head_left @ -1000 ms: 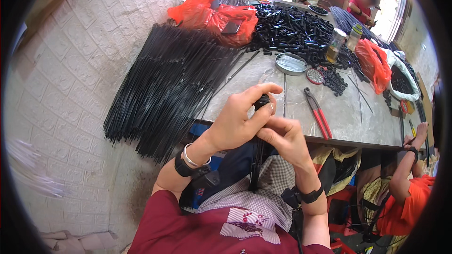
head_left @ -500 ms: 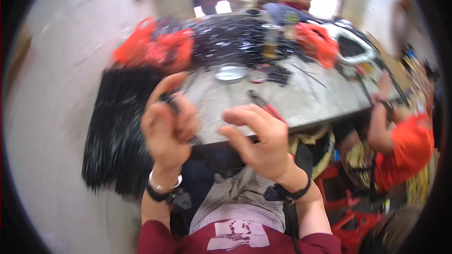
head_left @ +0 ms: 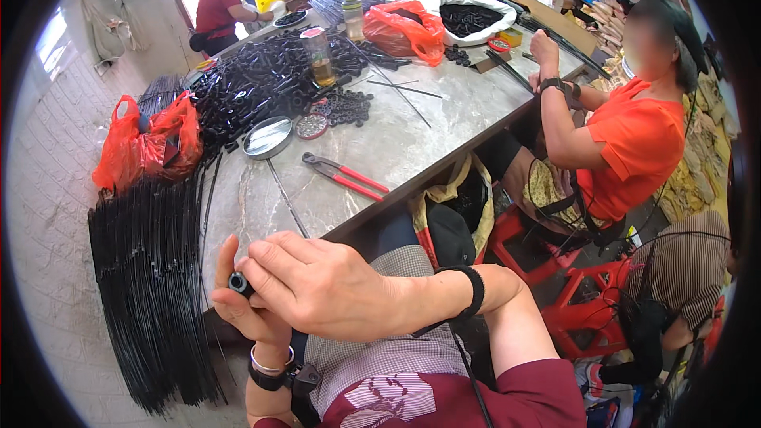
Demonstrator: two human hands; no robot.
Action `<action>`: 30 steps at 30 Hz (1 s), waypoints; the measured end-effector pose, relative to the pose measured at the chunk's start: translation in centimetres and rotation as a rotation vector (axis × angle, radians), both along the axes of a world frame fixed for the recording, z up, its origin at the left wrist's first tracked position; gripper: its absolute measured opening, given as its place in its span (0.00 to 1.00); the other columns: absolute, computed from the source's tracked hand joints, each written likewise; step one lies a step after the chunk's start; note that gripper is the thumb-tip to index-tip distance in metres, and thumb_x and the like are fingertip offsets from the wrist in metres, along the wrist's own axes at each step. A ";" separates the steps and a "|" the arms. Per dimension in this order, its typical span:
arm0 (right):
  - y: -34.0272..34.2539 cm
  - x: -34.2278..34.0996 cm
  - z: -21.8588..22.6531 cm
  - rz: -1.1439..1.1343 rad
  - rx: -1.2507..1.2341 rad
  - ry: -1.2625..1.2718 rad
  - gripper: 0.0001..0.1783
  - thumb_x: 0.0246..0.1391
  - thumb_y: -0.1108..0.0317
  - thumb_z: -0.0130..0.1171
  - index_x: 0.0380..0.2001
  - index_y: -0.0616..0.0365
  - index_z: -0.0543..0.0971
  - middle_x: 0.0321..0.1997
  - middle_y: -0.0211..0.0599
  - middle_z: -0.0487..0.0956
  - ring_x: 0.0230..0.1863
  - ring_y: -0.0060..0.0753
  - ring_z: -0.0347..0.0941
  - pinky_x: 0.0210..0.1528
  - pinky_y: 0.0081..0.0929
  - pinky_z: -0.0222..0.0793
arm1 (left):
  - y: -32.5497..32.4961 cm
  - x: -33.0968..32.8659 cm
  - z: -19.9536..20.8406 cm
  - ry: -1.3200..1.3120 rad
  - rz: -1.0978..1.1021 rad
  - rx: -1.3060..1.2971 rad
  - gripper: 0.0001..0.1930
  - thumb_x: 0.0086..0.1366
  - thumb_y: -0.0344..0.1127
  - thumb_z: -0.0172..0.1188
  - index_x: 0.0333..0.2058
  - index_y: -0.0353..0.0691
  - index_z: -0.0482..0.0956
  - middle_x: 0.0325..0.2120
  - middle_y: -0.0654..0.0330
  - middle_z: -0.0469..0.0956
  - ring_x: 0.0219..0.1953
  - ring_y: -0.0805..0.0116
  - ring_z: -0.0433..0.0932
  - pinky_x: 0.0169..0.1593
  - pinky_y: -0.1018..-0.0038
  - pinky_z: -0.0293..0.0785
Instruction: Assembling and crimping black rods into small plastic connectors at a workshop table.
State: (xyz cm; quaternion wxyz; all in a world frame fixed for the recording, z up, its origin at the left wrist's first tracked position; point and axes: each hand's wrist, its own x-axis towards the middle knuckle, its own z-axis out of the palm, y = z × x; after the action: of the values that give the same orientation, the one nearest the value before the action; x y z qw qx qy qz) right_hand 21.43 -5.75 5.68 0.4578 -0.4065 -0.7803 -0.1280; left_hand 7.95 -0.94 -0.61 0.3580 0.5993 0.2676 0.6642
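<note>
My left hand (head_left: pixel 246 319) is closed around a short black tubular piece (head_left: pixel 239 284), whose hollow round end shows between thumb and forefinger. Over it lies my right hand (head_left: pixel 321 284), its fingers bent and pressed together against the piece; their tips are partly hidden. Both hands are raised just off the near table edge. Beyond them on the grey table (head_left: pixel 349 139) lie pincers with red handles (head_left: pixel 345 176). A thin dark rod (head_left: pixel 285 198) points toward my hands from a round shallow dish (head_left: pixel 268 139). Left of my hands, a thick bundle of black rods (head_left: pixel 151 285) hangs over the table edge.
A large heap of black tubular parts (head_left: pixel 261 79) covers the far left table, near a red plastic bag (head_left: pixel 151 143). A jar (head_left: pixel 319 59) stands by the heap. On the right, a co-worker in orange (head_left: pixel 634 150) handles rods. Red stools (head_left: pixel 587 313) stand below.
My right hand has come left, from apart and unclosed, onto the black piece in my left hand. The view has swung, bringing the co-worker on the right further in.
</note>
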 end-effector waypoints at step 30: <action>2.9 1.4 -3.4 0.227 -0.244 0.186 0.22 0.48 0.68 0.58 0.48 0.62 0.75 0.27 0.33 0.71 0.24 0.30 0.74 0.22 0.27 0.71 | 0.4 -0.9 -2.5 0.029 -0.001 -0.179 0.38 0.69 0.65 0.36 0.57 0.31 0.65 0.41 0.56 0.75 0.37 0.69 0.74 0.42 0.71 0.72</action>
State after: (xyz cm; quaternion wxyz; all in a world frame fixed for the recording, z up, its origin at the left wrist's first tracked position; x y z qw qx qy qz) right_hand 22.85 -2.86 2.27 0.4865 -0.3783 -0.7853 0.0583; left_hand 7.09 -0.53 -3.15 0.4064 0.5747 0.3307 0.6287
